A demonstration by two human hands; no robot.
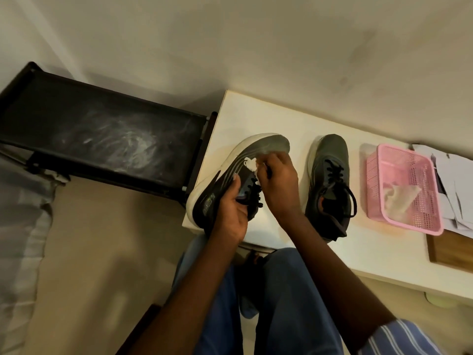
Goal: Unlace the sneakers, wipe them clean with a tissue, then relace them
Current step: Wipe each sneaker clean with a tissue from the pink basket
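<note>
Far left, we note grey bedding (18, 226), cut off by the frame edge and blurred. Next, a black shelf rack (102, 134), its top smeared with pale dust; its left corner runs toward the frame edge.

At the white table's (281, 119) left end we see the first sneaker (225, 170), tipped on its side with the white sole facing left, heel overhanging the table edge. The left hand (231, 211) grips it at the collar, fingers curled round the upper; only the thumb shows plainly, the other fingertips are hidden behind the shoe. The right hand (277, 180) pinches a crumpled white tissue (250, 163) against the sneaker's side; its fingers are bunched together, and most of the tissue is hidden under them. Black laces (253, 190) show between the two hands; how far they are threaded we cannot tell.

Just right stands the second sneaker (330, 183), upright, laced, its heel at the near table edge.

Further right, a pink mesh basket (401, 185) holds loose tissues (399, 198). Beyond it, papers (450, 183) and a wooden board (448, 252), both cut off at the right edge.
</note>
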